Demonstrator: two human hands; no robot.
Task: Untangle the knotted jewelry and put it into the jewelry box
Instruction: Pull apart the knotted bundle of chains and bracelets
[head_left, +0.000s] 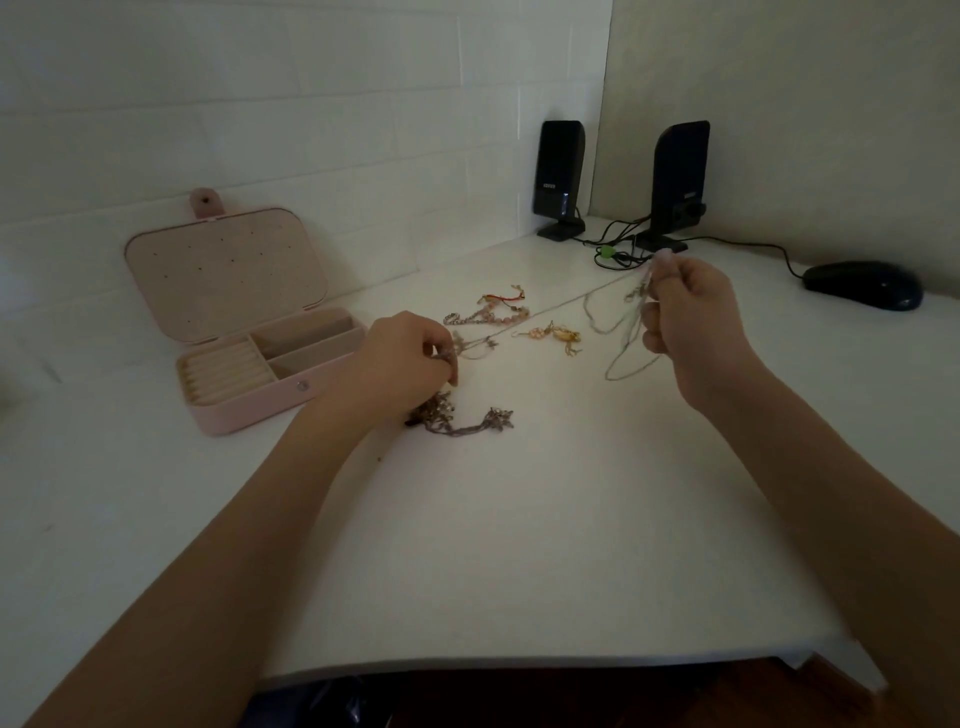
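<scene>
A thin silver chain (618, 364) runs taut across the white desk between my two hands. My right hand (691, 317) is raised and pinches its looped end, with loops hanging below the fingers. My left hand (402, 364) rests on the desk and pinches the chain's other end at a knotted clump of dark chains (457, 418). The pink jewelry box (249, 364) stands open left of my left hand, lid up, with ring rolls and compartments showing. A pink beaded bracelet with a red cord (493, 309) and gold earrings (558, 335) lie between my hands.
Two black speakers (558, 176) stand at the back with cables (618, 249) trailing onto the desk. A black mouse (862, 285) lies at the far right. The white wall is close behind the box. The desk's front edge (519, 665) runs below my forearms.
</scene>
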